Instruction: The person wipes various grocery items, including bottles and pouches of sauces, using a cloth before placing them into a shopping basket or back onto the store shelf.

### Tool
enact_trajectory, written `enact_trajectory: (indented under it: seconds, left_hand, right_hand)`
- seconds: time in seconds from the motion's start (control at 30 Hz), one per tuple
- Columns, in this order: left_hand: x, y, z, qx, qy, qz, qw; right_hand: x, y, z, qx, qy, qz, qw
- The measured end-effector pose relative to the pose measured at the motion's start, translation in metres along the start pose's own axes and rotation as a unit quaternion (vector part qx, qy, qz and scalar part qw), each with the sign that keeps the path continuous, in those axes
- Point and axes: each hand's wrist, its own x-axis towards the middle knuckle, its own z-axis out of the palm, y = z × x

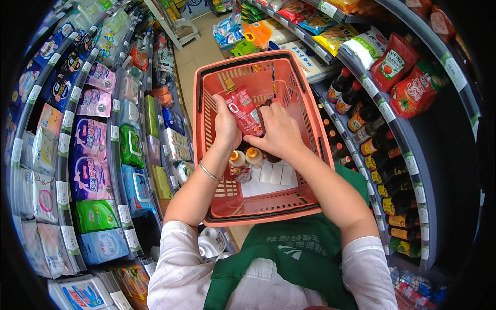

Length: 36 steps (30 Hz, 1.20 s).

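A red plastic shopping basket (267,215) with black handles is before me. Over its inside, my left hand (226,126) holds a red spouted pouch (245,110) by its left side, its gold cap pointing away from me. My right hand (281,128) lies at the pouch's lower right edge, its thumb below the pouch; a dark item is partly hidden behind the fingers. Two cream bottles with gold caps (254,155), a small clear-wrapped pack (242,174) and white boxes (276,174) lie in the near part of the basket.
On the left, shelves hold packs of wipes (131,145) and pink and purple packs (91,178). On the right, shelves carry dark sauce bottles (343,93) and red ketchup pouches (395,62). Tiled aisle floor (193,58) and a white stepladder (174,23) lie farther ahead.
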Motion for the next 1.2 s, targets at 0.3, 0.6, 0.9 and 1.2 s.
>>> enact_trajectory:
  seconds: [0.3, 0.6, 0.9, 1.2]
  left_hand:
    - [-0.022, 0.009, 0.018, 0.035, -0.093, -0.036, 0.994]
    - [-0.007, 0.011, 0.001, 0.03, -0.214, -0.081, 0.973]
    - [0.001, 0.003, 0.003, 0.045, -0.09, 0.072, 0.992]
    - [-0.001, -0.017, 0.001, 0.145, -0.134, 0.11, 0.974]
  right_hand:
    - [0.001, 0.002, 0.004, 0.027, -0.032, 0.029, 0.999]
    - [0.012, 0.031, -0.014, 0.574, -0.205, 0.114, 0.784]
    - [0.019, 0.047, -0.008, 0.499, 0.099, 0.043, 0.86]
    - [0.011, 0.014, -0.002, 0.145, 0.15, -0.154, 0.966]
